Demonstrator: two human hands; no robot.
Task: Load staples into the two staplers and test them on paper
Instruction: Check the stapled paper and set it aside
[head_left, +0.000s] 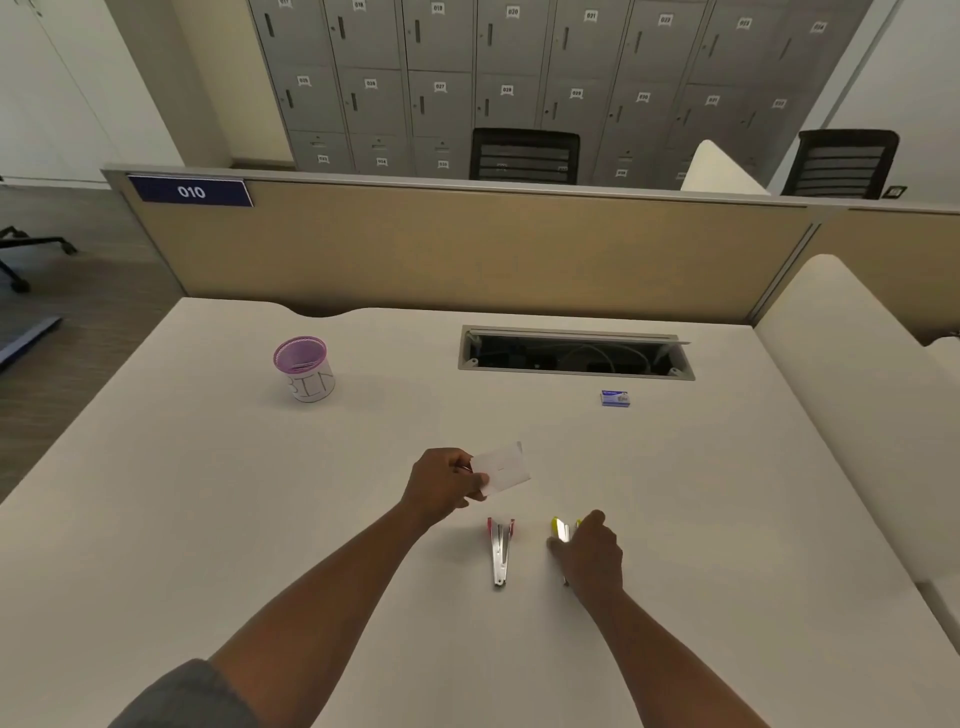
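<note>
My left hand (448, 483) pinches a small white slip of paper (504, 468) and holds it just above the white table (208, 519). Below it a red stapler (500, 551) lies flat on the table, its metal top pointing toward me. To its right lies a yellow stapler (561, 530), and my right hand (589, 556) covers most of it, fingers curled round its body. A small blue staple box (615, 398) sits farther back on the right.
A pink mesh cup (304, 366) with a label reading BIN stands at the back left. An open cable hatch (574, 354) is set into the table at the back. A beige partition (467, 249) closes the far edge; a white divider (852, 395) runs along the right.
</note>
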